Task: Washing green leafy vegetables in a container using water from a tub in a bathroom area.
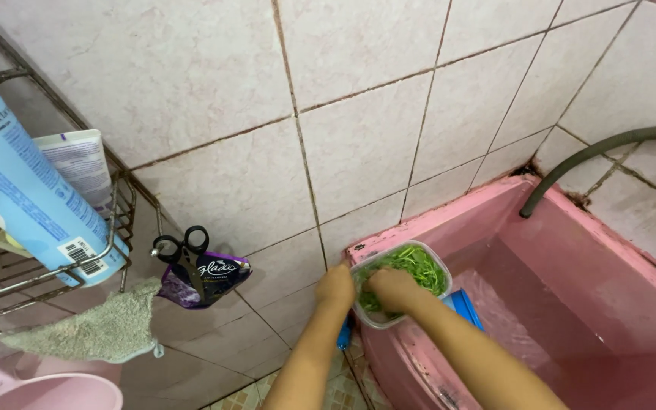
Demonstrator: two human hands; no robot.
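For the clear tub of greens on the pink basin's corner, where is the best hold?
Probably the clear tub by its rim at the outer end, coming from the wall side, as the left hand does. It perches on the pink basin edge, and the right hand fills its open top.

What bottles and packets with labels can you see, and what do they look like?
Light blue bottle: on the wire rack, left; tall, tilted, white barcode label.
White tube: behind it on the rack; grey print.
Purple pouch: hanging on the tiled wall under black scissors; crumpled, shiny.
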